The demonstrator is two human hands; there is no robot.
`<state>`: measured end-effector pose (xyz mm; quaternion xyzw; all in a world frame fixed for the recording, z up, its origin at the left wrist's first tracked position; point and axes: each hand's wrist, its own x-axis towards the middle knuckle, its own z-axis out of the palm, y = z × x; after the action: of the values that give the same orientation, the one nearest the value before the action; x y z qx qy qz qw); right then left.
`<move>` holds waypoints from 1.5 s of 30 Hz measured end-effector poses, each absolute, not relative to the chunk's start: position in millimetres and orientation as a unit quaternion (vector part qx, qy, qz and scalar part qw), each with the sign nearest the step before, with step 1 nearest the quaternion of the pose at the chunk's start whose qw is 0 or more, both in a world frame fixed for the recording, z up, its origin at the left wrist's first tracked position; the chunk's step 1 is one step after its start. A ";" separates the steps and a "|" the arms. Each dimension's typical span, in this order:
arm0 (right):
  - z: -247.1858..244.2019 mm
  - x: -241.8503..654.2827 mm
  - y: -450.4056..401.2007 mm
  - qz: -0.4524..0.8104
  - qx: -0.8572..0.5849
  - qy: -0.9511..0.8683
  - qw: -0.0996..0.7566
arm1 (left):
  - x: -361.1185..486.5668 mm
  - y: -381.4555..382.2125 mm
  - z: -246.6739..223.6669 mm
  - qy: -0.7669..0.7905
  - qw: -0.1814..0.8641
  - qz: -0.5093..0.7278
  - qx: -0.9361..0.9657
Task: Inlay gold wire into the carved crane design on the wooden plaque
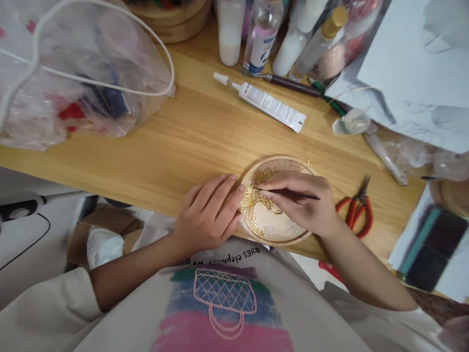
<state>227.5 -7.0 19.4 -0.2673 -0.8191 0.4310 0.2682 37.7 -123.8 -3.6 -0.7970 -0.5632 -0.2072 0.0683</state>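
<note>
A round, pale wooden plaque (271, 222) lies at the table's front edge, with a drawn design partly lined in gold wire (252, 208). My right hand (306, 200) rests over its right half, closed in a pinch on a slim dark tool that looks like tweezers (311, 197). The tool's tip is at the wire near the plaque's upper middle. My left hand (210, 210) lies with its fingers stretched out, fingertips touching the plaque's left rim. My right hand covers part of the design.
Red-handled pliers (354, 212) lie right of the plaque. Behind it are a white glue tube (273, 106), a dark-handled tool (293, 85) and several bottles (262, 39). A plastic bag (110, 88) with a white cable is at left, papers (414, 73) and a phone (436, 249) at right.
</note>
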 end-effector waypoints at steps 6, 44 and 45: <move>19.1 227.9 -6.3 0.432 -0.263 -0.819 0.269 | 37.6 -123.6 -3.6 -0.561 0.069 -0.204 -0.799; 20.9 228.9 -6.5 0.435 -0.281 -0.807 0.283 | 38.0 -123.7 -1.9 -0.569 0.067 -0.148 -0.806; 21.9 228.8 -6.3 0.434 -0.284 -0.804 0.291 | 37.9 -123.7 -2.2 -0.568 0.067 -0.150 -0.806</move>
<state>228.8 -6.3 21.9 -0.2840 -0.8039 0.4342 0.2907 37.9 -123.7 -2.2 -0.8061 -0.5685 -0.1501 0.0666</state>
